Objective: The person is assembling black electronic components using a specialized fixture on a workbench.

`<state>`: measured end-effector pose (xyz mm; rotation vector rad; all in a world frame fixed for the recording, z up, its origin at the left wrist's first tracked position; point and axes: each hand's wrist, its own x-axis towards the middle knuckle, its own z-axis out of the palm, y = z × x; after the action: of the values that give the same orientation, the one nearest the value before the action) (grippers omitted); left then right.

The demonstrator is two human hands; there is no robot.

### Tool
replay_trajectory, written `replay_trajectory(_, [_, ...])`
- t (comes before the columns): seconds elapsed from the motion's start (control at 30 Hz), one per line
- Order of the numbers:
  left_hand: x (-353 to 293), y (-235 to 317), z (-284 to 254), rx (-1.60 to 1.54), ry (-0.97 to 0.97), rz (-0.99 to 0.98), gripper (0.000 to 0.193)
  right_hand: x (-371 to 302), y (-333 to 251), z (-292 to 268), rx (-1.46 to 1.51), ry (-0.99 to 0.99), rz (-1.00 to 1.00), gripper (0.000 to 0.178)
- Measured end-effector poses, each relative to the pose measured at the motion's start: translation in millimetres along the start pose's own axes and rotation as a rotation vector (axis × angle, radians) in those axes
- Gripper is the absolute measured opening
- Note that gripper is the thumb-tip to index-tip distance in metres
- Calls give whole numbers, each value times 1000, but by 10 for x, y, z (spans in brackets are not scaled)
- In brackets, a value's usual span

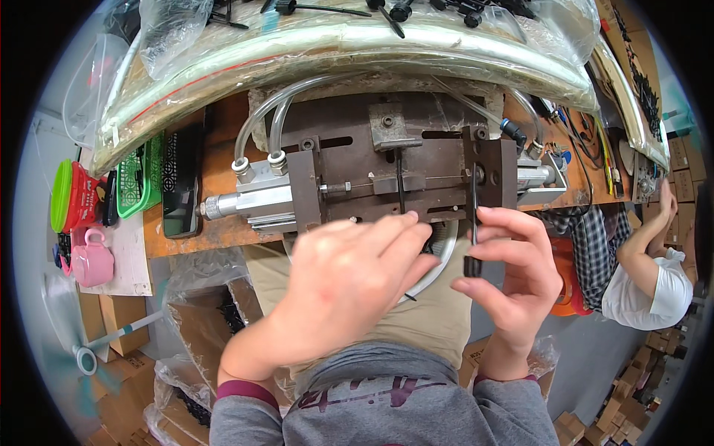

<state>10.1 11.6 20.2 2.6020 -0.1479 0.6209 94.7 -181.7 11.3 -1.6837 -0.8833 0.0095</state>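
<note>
Between the fingers and thumb of my right hand point(520, 271), a thin black rod with a thick end point(472, 264) is held upright, thick end down. Nearer the middle, my left hand point(346, 271) is slightly blurred, its back turned up and its fingers reaching over the front of a brown metal fixture point(349, 126). Another thin black rod point(400, 182) lies in the middle of this fixture, its near end running under my left fingertips. Whether those fingers grip it is hidden. A metal clamp block point(387, 134) sits at the rod's far end.
Air cylinders point(256, 202) with clear hoses point(256, 119) flank the fixture. A plastic-wrapped curved rim point(349, 48) crosses behind, with black rod parts point(401, 11) beyond. Left are a green basket point(141, 178) and pink cup point(93, 260). Another person point(647, 290) sits at right.
</note>
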Motion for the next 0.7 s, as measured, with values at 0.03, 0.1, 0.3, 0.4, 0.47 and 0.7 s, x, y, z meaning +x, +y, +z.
replay_trajectory(0.03, [64, -33, -84, -57, 28, 28, 25, 18, 9, 17, -144, -23, -71, 38])
replay_trajectory(0.1, [314, -165, -182, 19, 262, 137, 21, 15, 9, 60, -258, -51, -92, 35])
replay_trajectory(0.3, [1227, -585, -523, 413, 363, 270, 20, 33, 134, 270, -514, -245, -255, 25])
replay_trajectory(0.4, [1548, -826, -426, 363, 171, 270, 20, 61, 124, 395, -645, -276, -319, 20])
replay_trajectory(0.47, [1651, -888, -385, 362, -16, 157, 18, 92, 106, 433, -723, -275, -350, 18])
replay_trajectory(0.7, [1498, -682, -514, 63, 221, 164, 15, 211, 83, 411, -800, -335, -375, 18])
